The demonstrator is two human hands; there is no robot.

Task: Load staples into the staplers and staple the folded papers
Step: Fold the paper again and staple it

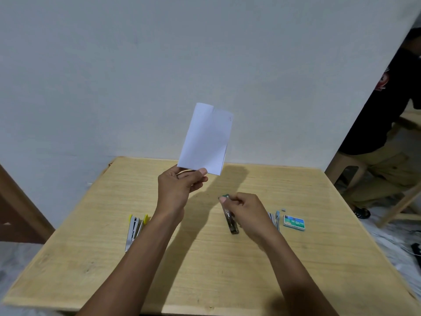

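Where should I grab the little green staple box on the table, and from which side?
Probably from above, pinching its two long edges. The staple box lies flat on the table, so only its top and thin sides are free; the blue stapler sits close on its left, so come in from the right.

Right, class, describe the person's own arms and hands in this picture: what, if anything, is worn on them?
Both are bare. The left hand and right hand have no gloves, and no ring shows. The left forearm and right forearm are uncovered to the picture's edge: no sleeve, watch or bracelet in view.
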